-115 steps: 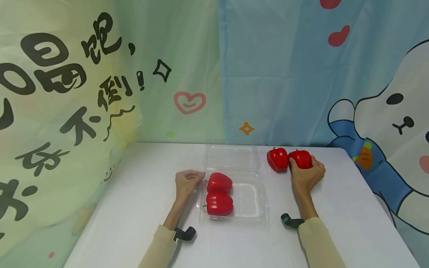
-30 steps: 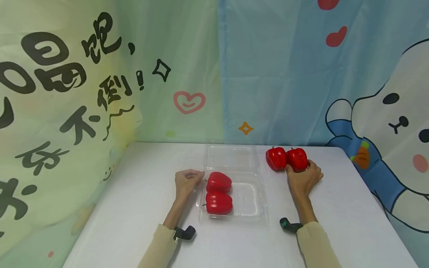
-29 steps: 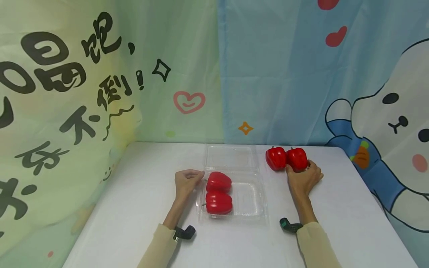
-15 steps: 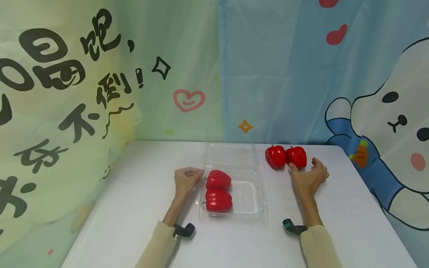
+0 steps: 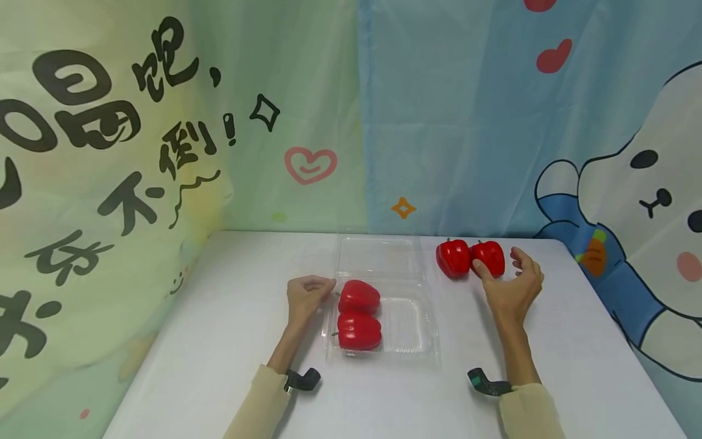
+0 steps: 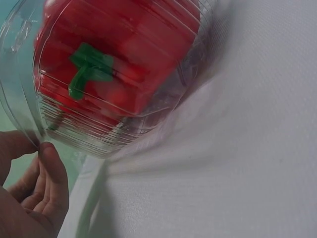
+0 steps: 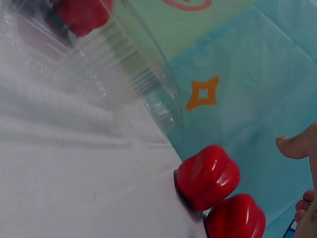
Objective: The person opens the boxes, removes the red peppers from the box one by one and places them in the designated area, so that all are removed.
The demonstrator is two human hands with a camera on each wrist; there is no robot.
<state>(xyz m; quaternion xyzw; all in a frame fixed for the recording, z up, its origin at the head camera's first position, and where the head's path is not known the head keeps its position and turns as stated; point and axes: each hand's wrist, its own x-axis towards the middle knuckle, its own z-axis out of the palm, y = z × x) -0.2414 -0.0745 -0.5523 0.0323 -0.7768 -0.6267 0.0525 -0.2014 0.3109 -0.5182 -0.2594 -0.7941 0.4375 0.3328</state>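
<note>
A clear plastic box [image 5: 408, 329] with its lid [image 5: 378, 259] folded back stands mid-table. Two red bell peppers, the rear one [image 5: 359, 297] and the front one [image 5: 359, 332], lie in its left half, stems toward the left. My left hand [image 5: 306, 299] pinches the box's left rim between thumb and fingertip, as the left wrist view shows. Two more red bell peppers, one on the left [image 5: 453, 259] and one on the right [image 5: 490, 257], stand side by side outside the box. Around the right one my right hand [image 5: 514, 292] is spread, thumb apart from the pepper in the right wrist view.
A white cloth covers the table [image 5: 230, 366]. Behind its back edge hangs a printed curtain [image 5: 428, 122], close to the two loose peppers. Dark wrist cameras, on the left [image 5: 303, 379] and right [image 5: 488, 384], jut inward from both sleeves.
My right hand gripped the right loose pepper and has let go, drawing back with fingers spread. That pepper now sits turned, stem up, beside the other. The left hand stays at the box rim.
</note>
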